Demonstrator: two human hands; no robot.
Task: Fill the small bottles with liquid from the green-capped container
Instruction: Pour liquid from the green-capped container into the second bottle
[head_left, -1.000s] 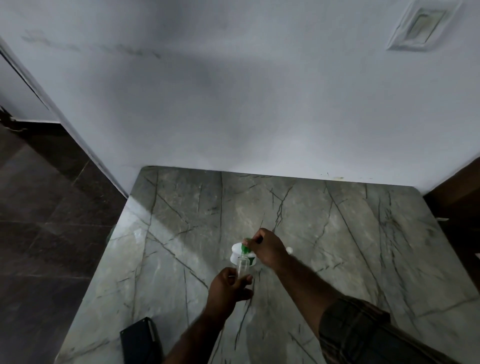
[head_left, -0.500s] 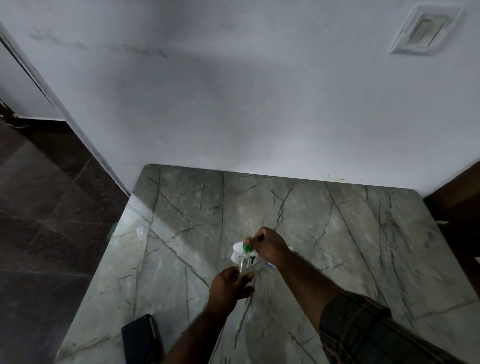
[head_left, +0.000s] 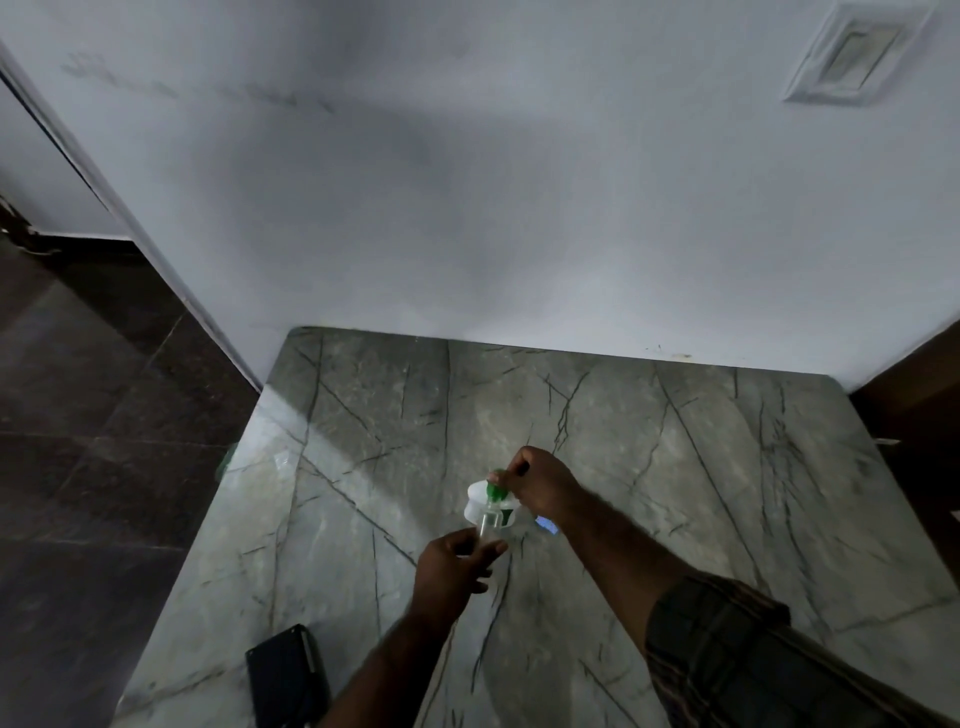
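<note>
Head view, step: filling is under way, I judge; right hand (head_left: 540, 486) is pinched on the green cap (head_left: 497, 487) of the white container (head_left: 480, 506), which stands on the marble tabletop (head_left: 649, 467).
Bottle: left hand (head_left: 452, 566) has its fingers closed round a small clear bottle (head_left: 488, 522), held upright just in front of the container with its mouth up against the green spout.
Fill level: too small and dim to tell.
Next move: likely a steady squeeze or press at the cap while the bottle mouth stays lined up under the spout; a slip would spill on the stone.
Edges: left table edge is well apart from the hands; a dark phone-like slab (head_left: 288, 675) lies near the front-left corner.
Room: bare tabletop right of the hands and back toward the wall (head_left: 467, 208).
Other bottles: none clearly visible.
</note>
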